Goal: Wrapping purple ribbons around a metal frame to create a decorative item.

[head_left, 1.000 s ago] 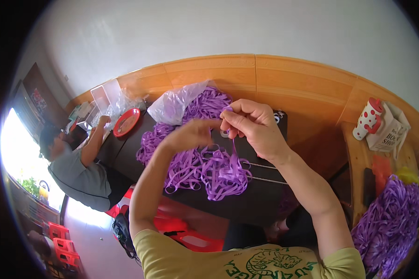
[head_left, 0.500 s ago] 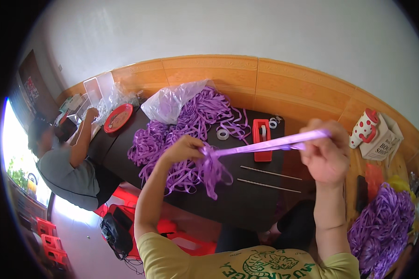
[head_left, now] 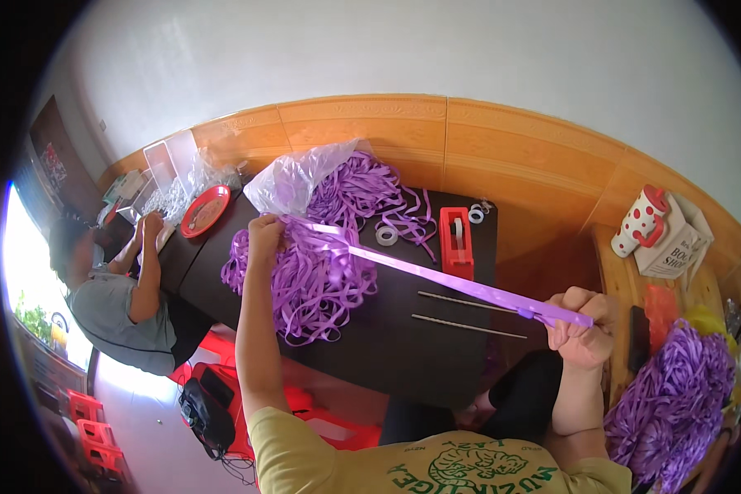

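A length of shiny purple ribbon runs taut between my hands, sloping down to the right. My left hand is closed on its upper end, over the large pile of purple ribbon on the dark table. Closed around the other end is my right hand, lower and beyond the table's right side, with the ribbon looped over its fingers. Beneath the stretched ribbon lie two thin metal rods, one of them partly covered by it.
A red tape dispenser and tape roll rest on the dark table. A clear plastic bag lies behind the pile. At left a person works near a red plate. More ribbon is heaped at right beside a dotted tumbler.
My left hand has moved left and up over the pile, and my right hand has dropped lower. The ribbon between them is longer and slopes down. The other person's hands have shifted.
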Motion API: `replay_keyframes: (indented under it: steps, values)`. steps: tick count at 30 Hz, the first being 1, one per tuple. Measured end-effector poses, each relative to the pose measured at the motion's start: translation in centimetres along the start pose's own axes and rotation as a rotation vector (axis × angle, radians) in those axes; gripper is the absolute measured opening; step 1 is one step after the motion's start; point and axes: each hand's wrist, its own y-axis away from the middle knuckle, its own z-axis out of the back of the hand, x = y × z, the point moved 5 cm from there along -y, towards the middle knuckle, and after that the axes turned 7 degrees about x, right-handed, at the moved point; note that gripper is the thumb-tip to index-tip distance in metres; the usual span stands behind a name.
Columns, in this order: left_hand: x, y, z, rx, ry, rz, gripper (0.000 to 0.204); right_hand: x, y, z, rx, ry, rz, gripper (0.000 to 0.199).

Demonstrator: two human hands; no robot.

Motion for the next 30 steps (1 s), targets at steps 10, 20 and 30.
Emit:
replay_keyframes:
  steps: [10, 20, 30]
  values:
    - [2.8, -3.2, 6.9, -0.4, 0.092, 0.05, 0.013, -1.1, 5.9, 1.4, -0.182, -0.002, -0.095, 0.017]
    - [-1.3, -1.8, -0.5, 0.113, -0.424, 0.161, 0.014, -4.2, 8.5, 0.9, -0.259, 0.226, -0.435, 0.011]
    - [-4.1, 12.1, -19.7, 0.696, -1.014, -0.912, 0.041, -6.5, 8.8, -1.8, 0.168, 0.482, -0.547, 0.003]
